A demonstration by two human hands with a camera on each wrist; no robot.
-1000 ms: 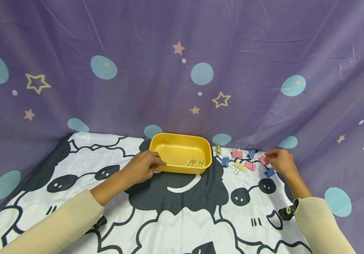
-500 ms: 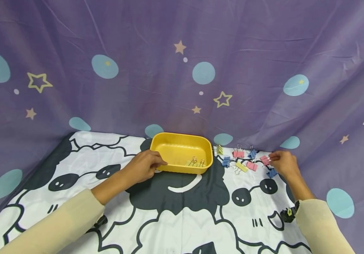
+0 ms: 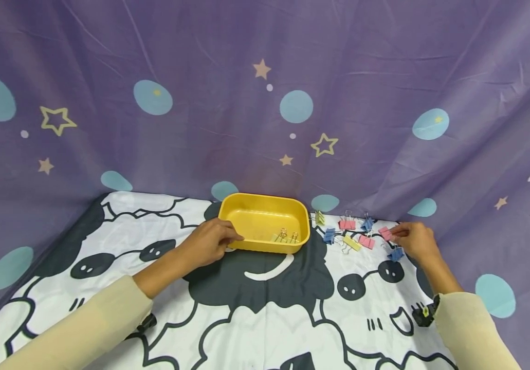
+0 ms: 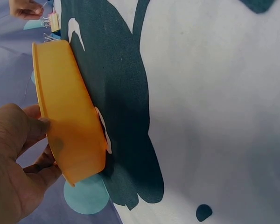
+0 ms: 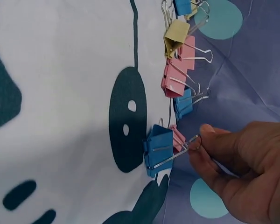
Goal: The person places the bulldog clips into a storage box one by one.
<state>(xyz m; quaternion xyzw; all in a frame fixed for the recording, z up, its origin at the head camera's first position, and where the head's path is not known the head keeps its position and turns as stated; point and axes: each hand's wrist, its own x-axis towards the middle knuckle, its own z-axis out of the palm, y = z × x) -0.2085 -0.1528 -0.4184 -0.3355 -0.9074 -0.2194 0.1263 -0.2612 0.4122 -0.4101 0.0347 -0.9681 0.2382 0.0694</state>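
My left hand (image 3: pixel 210 240) grips the near-left rim of a yellow plastic tray (image 3: pixel 265 246); the left wrist view shows the thumb on the tray's outer wall. A few binder clips (image 3: pixel 282 236) with upright wire handles sit inside at its right end. At the right, my right hand (image 3: pixel 416 241) pinches a wire handle of a pink binder clip (image 3: pixel 386 233). That pink clip is partly hidden behind a blue binder clip (image 5: pixel 158 150) in the right wrist view. The blue clip lies just below the fingers and its handle overlaps them in that view.
Several loose clips lie between tray and right hand, among them a pink clip (image 3: pixel 347 224), a yellow clip (image 3: pixel 351 243) and a blue clip (image 3: pixel 329 236). A purple curtain (image 3: pixel 227 103) rises behind the sheep-print cloth (image 3: pixel 265 339).
My right fingers have shifted from over the pink binder clip to its right-hand end, then slightly down. The left hand keeps its hold on the tray, which stays in place.
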